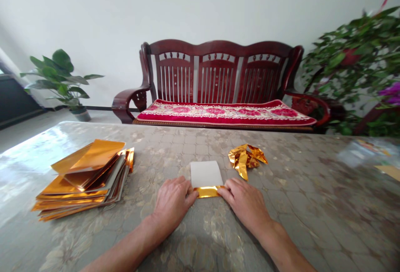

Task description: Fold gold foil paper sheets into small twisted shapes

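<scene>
A sheet of gold foil paper (206, 173) lies white side up on the table, its near edge folded over into a shiny gold strip. My left hand (176, 196) grips the left end of that fold, thumb on top and fingers curled. At the right end, my right hand (243, 199) holds the fold the same way, thumb pressed on the gold. The undersides of the fingers are hidden. Just beyond my right hand sits a crumpled gold foil piece (246, 159). Off to the left of my left hand is a thick, uneven stack of gold foil sheets (84, 180).
A patterned cover lies over the table (150, 243). Clear plastic packaging (368, 151) rests at the far right, by a tan piece (389, 172). Behind the table stands a dark red wooden bench (215, 49) with a floral cushion (215, 111). Potted plants (59, 70) flank it.
</scene>
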The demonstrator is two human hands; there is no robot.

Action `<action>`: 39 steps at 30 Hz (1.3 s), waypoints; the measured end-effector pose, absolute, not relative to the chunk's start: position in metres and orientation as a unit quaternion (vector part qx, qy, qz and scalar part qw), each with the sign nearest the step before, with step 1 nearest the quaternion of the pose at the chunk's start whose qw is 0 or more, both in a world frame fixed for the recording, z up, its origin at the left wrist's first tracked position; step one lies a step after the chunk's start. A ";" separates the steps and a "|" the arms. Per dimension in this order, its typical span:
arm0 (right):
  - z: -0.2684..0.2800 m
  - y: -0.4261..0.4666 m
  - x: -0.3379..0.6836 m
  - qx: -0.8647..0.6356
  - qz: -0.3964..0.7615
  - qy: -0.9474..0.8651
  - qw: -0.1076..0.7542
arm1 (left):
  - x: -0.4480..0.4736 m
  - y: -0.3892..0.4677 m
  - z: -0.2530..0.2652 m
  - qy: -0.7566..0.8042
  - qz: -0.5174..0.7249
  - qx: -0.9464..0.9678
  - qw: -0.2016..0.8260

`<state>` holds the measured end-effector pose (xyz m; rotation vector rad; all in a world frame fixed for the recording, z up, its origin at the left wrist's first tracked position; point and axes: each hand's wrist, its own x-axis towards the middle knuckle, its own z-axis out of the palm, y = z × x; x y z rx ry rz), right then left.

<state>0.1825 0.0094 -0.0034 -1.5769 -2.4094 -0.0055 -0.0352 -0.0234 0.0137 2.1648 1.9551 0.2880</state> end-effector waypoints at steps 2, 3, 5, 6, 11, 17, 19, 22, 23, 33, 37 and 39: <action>-0.003 0.009 0.183 -0.544 -0.002 -0.829 0.129 | -0.035 -0.024 0.012 0.661 0.101 0.737 0.102; -0.003 0.009 0.183 -0.545 -0.002 -0.828 0.128 | -0.035 -0.024 0.011 0.660 0.102 0.737 0.101; -0.003 0.009 0.183 -0.547 0.003 -0.827 0.127 | -0.035 -0.025 0.009 0.659 0.103 0.739 0.099; -0.003 0.009 0.183 -0.548 0.006 -0.827 0.126 | -0.035 -0.025 0.009 0.659 0.103 0.739 0.097; -0.004 0.009 0.182 -0.549 0.017 -0.826 0.128 | -0.036 -0.026 0.007 0.661 0.106 0.738 0.085; -0.006 0.009 0.183 -0.547 0.014 -0.826 0.136 | -0.038 -0.026 0.005 0.671 0.136 0.724 0.089; -0.006 0.009 0.183 -0.548 0.017 -0.824 0.141 | -0.039 -0.027 0.004 0.660 0.151 0.731 0.081; -0.006 0.008 0.183 -0.553 0.026 -0.820 0.145 | -0.039 -0.027 0.002 0.615 0.171 0.767 0.062; -0.005 0.008 0.182 -0.556 0.029 -0.818 0.147 | -0.039 -0.027 0.002 0.593 0.174 0.784 0.058; -0.003 0.006 0.179 -0.582 0.052 -0.795 0.163 | -0.030 -0.028 0.012 0.452 0.090 0.886 0.053; -0.004 0.006 0.180 -0.590 0.056 -0.788 0.167 | -0.030 -0.028 0.012 0.443 0.069 0.894 0.027; -0.003 0.007 0.180 -0.593 0.057 -0.785 0.169 | -0.030 -0.029 0.012 0.441 0.061 0.895 0.023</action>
